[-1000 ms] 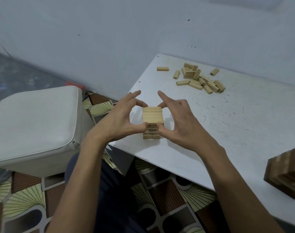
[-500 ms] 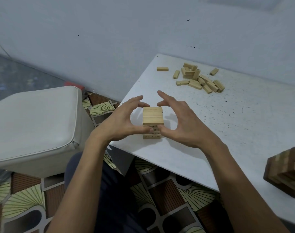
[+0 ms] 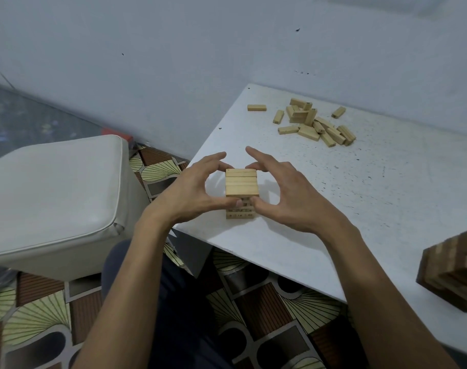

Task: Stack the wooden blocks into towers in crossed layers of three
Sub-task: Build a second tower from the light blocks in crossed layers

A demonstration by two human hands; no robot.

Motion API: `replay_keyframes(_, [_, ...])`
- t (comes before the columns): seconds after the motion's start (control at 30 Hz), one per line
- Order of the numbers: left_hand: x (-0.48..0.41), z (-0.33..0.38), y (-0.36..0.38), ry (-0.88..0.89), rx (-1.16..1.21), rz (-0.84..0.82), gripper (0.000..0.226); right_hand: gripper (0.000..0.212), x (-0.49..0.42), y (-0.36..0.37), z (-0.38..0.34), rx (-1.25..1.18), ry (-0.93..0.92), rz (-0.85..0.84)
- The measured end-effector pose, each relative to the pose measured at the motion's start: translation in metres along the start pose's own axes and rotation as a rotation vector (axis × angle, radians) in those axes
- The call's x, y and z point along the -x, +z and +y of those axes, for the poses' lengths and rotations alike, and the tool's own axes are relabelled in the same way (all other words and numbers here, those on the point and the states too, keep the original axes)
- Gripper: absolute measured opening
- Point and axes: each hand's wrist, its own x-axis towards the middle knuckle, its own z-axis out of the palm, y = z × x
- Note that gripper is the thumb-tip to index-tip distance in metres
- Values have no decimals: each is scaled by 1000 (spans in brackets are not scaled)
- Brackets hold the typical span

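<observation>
- Nearest, my two bare forearms reach out over a floor (image 3: pixel 41 315) of patterned tiles with brown and cream fan shapes.
- At the right edge, one dark tower (image 3: pixel 453 272) of striped brown and pale wood stands on the table (image 3: pixel 386 209), a flat white top flecked with black specks.
- My left hand (image 3: pixel 190 193) and right hand (image 3: pixel 288 201) are apart, one on each side of the tower (image 3: pixel 241 185), and both clasp it. The thumbs press its near face and the fingers curve round its far corners.
- The tower stands near the table's left edge. It is pale smooth wood, with three blocks side by side on top. My thumbs hide the layers below, so I cannot count them.
- To the left is one white padded stool (image 3: pixel 54 193) with rounded corners.
- Farther off lie the loose blocks (image 3: pixel 308 133), some sixteen. Four lie alone and the rest are in a heap.
- Beyond is a plain blue-grey wall (image 3: pixel 174 62).
</observation>
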Motion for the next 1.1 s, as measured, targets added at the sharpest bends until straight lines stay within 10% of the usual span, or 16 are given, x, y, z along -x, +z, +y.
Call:
replay_keyframes(0.2, [5,-3,2,-62,57,23,102,88,6,6,-4,-137,39,72])
replay_keyframes(0.47, [28,26,74,-160,629,413,69,74,26,56,-31,-780,275,312])
replay_keyframes(1.1, [26,42,90,-173,640,456,58,68,23,73,-38,-818,231,289])
